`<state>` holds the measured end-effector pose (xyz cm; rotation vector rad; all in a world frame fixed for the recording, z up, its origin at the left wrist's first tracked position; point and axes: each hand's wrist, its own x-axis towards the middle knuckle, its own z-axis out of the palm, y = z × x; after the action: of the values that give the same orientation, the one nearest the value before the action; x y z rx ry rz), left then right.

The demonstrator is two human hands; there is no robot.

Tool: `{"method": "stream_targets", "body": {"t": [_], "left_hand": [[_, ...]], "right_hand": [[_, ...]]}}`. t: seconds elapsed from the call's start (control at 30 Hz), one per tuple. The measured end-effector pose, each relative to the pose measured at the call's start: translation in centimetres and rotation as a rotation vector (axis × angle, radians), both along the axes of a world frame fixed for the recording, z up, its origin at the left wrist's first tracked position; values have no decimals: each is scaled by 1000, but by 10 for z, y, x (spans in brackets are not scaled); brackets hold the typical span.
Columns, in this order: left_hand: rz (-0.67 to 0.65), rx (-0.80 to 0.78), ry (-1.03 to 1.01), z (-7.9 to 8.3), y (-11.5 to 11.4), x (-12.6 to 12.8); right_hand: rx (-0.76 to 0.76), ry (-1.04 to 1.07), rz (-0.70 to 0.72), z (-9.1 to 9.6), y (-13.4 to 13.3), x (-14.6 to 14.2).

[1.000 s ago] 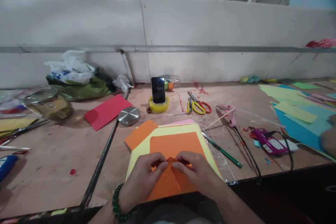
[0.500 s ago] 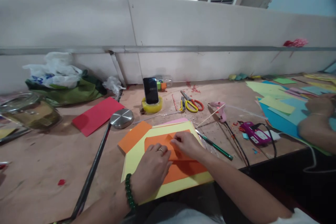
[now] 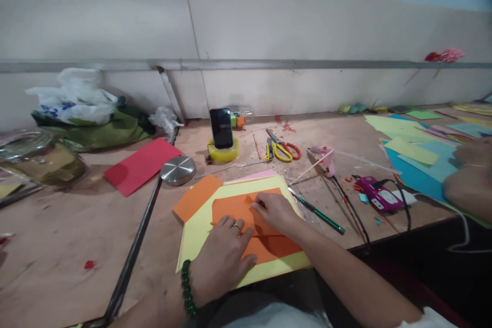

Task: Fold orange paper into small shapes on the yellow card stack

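An orange paper sheet lies on a larger yellow sheet at the table's near edge. My left hand, with a ring and a green bead bracelet, rests flat on the orange sheet's near left part, fingers spread. My right hand presses its fingertips on the orange sheet's upper middle, fingers together along a fold. A second orange piece and a pink sheet stick out from under the yellow one.
A green pencil, wooden stick, pink glue gun, purple glue gun, scissors, phone on a tape roll, metal lid, red paper and glass jar surround the sheets. Another person's arm rests on coloured papers at right.
A second ago both hands pinched a fold at the orange sheet's near middle. Now my left hand lies flat and my right hand has slid up to the sheet's far part.
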<state>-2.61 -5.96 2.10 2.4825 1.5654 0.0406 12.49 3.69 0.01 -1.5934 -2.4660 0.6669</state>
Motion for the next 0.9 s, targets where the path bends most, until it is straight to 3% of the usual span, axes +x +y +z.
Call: {"method": "stream_targets", "body": {"t": [0.27,0.6,0.73,0.9], "left_hand": [[-15,-58,30,5,-7,0],[-25,-108,12,9,-11,-3],[-17,-61,-7,5,-13,-2],[33,14,-151,-3,-8,-11]], "right_hand": [[25,-88,2,4,-5,-2],[15,-45,2,1,-2,0],[20,92,10,-7,0,3],[-55,453,75,-14,5,8]]}}
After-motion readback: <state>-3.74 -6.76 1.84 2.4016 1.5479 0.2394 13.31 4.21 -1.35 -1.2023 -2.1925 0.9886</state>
